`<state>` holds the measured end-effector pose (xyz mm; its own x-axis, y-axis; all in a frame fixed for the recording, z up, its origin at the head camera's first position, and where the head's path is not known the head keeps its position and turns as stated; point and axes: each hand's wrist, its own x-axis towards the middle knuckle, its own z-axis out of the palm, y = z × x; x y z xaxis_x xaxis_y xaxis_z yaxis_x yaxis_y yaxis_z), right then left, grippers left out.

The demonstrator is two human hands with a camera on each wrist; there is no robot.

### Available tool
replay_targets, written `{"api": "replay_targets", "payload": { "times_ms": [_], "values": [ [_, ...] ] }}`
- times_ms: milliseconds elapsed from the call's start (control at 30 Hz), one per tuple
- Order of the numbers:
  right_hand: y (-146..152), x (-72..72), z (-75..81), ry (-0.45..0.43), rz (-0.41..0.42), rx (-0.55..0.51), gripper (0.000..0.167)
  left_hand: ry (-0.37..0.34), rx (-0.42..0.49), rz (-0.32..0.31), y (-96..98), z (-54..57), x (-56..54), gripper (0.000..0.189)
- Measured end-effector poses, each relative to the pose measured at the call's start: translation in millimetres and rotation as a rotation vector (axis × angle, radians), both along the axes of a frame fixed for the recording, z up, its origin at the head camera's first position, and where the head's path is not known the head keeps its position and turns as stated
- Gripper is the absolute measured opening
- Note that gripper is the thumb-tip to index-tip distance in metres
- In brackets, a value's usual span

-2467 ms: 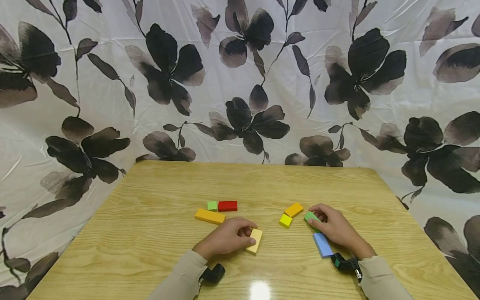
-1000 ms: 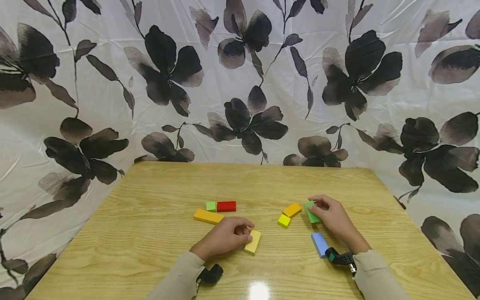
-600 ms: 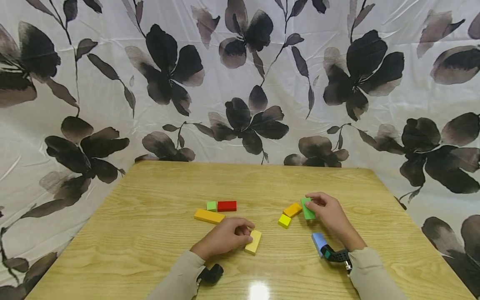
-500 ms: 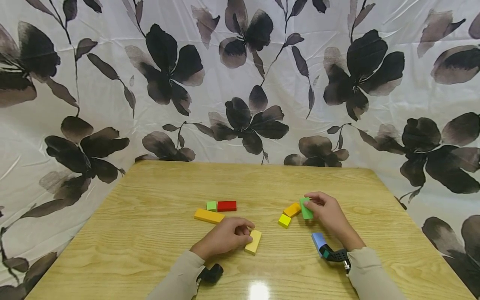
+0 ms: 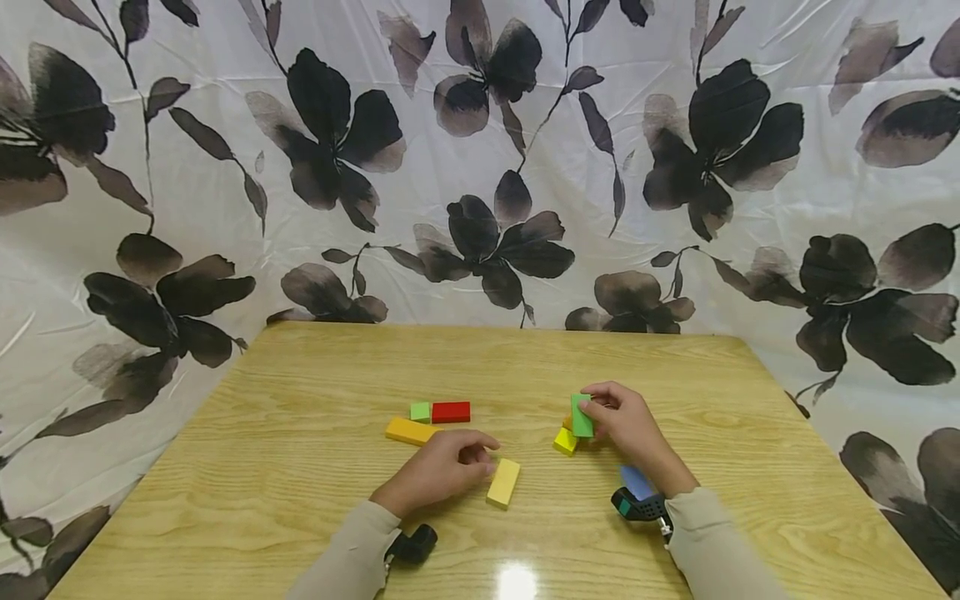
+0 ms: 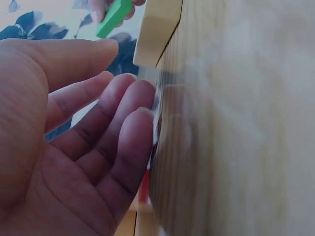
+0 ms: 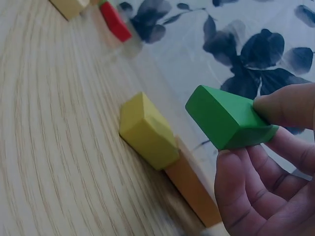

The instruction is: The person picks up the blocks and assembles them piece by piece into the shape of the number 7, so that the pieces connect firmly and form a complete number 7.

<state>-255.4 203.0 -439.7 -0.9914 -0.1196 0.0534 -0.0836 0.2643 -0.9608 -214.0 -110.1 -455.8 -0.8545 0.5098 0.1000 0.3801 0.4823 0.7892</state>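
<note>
My right hand (image 5: 628, 425) pinches a green block (image 5: 581, 415) between thumb and fingers. In the right wrist view the green block (image 7: 231, 118) is held off the table, beside a yellow cube (image 7: 147, 130) and an orange block (image 7: 194, 189). My left hand (image 5: 442, 468) holds nothing; its fingers are loosely bent near the table. Just right of its fingertips lies a pale yellow block (image 5: 503, 483), with a small gap seen in the left wrist view between the hand and that block (image 6: 157, 29). A blue block (image 5: 637, 482) is partly hidden under my right wrist.
On the wooden table (image 5: 315, 517), a light green cube (image 5: 420, 412) and a red block (image 5: 452, 412) lie end to end. A long orange block (image 5: 410, 431) sits in front of them, partly behind my left hand. A floral cloth (image 5: 420, 167) hangs behind the table.
My right hand has lifted the green block from beside the blue one and carried it left, over the orange block. My left hand has let go of the pale yellow block and drawn slightly left.
</note>
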Motion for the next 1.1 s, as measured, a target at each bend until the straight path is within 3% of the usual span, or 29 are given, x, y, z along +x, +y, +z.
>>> {"api": "replay_targets", "payload": {
  "times_ms": [433,767,1100],
  "values": [
    [-17.4,0.6,-2.7,-0.033,0.057,-0.069,0.038,0.117,0.077,0.164,-17.8,5.6,-3.3,0.026],
    [-28.4,-0.2,-6.3,-0.017,0.110,-0.093,0.036,0.157,0.074,0.296,-36.9,9.2,-7.7,0.019],
    [-41.3,-0.3,-7.5,-0.033,0.116,-0.122,0.029,0.194,0.066,0.349,-56.7,9.4,-15.1,0.023]
  ]
}}
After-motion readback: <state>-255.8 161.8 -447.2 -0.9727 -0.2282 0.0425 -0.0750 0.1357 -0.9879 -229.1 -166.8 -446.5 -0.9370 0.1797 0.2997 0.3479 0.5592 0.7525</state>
